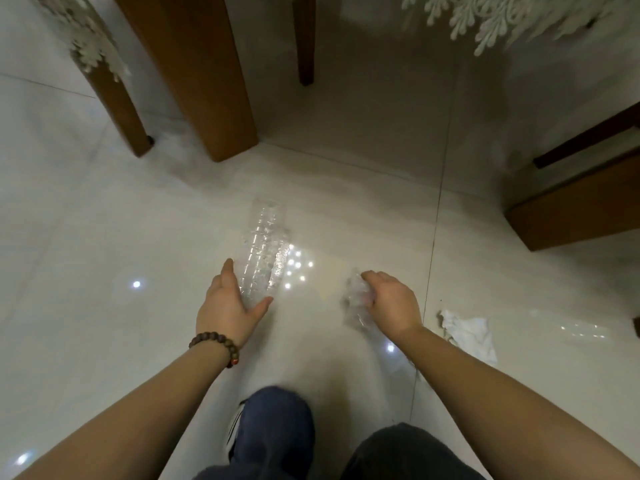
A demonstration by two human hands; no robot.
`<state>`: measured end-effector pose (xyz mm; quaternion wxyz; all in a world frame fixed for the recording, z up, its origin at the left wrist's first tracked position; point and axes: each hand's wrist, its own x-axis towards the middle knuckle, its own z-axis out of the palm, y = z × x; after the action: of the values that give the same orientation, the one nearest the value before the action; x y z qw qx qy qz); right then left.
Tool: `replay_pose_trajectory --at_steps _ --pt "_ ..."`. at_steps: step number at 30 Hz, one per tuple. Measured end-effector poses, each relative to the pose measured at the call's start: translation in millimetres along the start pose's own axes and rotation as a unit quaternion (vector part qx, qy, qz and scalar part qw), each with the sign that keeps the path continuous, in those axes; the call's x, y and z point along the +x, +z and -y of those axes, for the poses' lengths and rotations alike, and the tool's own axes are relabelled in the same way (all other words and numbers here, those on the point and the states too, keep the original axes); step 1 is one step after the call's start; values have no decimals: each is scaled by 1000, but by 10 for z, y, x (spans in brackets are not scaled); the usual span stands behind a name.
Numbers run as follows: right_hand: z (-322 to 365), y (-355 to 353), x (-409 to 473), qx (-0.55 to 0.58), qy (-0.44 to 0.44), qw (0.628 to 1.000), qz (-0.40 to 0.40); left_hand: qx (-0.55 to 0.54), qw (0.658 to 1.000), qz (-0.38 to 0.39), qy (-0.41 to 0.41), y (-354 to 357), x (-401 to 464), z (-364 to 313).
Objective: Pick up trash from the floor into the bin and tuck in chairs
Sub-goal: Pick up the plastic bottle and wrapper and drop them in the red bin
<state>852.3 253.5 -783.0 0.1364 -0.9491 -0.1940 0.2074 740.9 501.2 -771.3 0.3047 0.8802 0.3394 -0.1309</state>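
Bottle: a clear plastic bottle (264, 249) lies on the glossy floor (104, 237), long axis running away from the person.
Left hand (227, 306): fingers apart, cupping the bottle's near end, not yet closed.
Right hand (393, 301): clamped on a crumpled clear plastic piece (356, 299).
Also waiting: white tissue (469, 332) (rightward, near the right forearm).
Nearer hand: left.

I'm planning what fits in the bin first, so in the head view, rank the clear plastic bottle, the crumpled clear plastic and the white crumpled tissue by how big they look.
1. Clear plastic bottle, lying on the floor, left hand around its end.
2 and 3. White crumpled tissue and crumpled clear plastic: look alike, and the right hand hides part of the plastic, so unranked.
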Motion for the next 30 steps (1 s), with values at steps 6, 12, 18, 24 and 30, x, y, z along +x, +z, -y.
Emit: replay_pose_trajectory --at_steps 6,12,18,24,30 --pt "869 -1356 -374 88 -5 992 -89 -27 999 -45 -12 -1155 -652 -465" --pt "1864 -2806 -1063 116 -27 988 -97 -48 993 -105 -28 -2634 -1548 -1040" --pt "2875 -4075 -1898 110 -75 990 -49 -81 982 -159 -58 -4062 -2654 -1504" --pt "3795 -4884 -2548 120 -152 979 -55 -104 970 -209 -71 -5051 -3543 -1526" --pt "4723 -5165 -2618 113 -202 972 -39 -123 951 -258 -115 -5805 -3762 -1127"
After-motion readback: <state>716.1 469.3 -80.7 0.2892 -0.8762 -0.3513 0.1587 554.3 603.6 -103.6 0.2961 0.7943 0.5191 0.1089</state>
